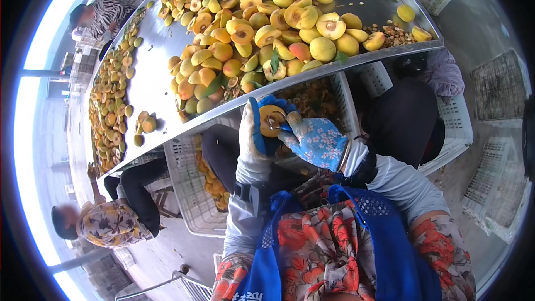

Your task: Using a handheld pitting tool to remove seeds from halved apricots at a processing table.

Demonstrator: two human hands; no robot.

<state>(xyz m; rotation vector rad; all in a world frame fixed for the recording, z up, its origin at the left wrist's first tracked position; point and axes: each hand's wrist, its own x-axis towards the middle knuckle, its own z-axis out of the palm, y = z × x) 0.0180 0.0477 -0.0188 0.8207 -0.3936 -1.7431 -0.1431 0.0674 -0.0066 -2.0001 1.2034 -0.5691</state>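
Observation:
My left hand [254, 129], in a white and blue work glove, holds a halved yellow peach or similar stone fruit [271, 121] with its cut face up. A blue floral glove covers my right hand [315, 138], which grips a small tool with a curved metal end [276, 122] against the middle of that face. Most of the tool's handle is hidden in the fingers. Both hands are just off the near edge of a metal table [301, 74], where whole and halved fruit [242, 33] lie heaped with some leaves. Loose pits [393, 35] lie near the table's right corner.
Under the table edge stands a crate of pits and scraps [349, 100]. A white plastic crate with fruit [179, 192] is at the left, another crate [455, 133] at the right. Two people, one in a floral shirt [113, 223], one in stripes [110, 12], sit across at the left.

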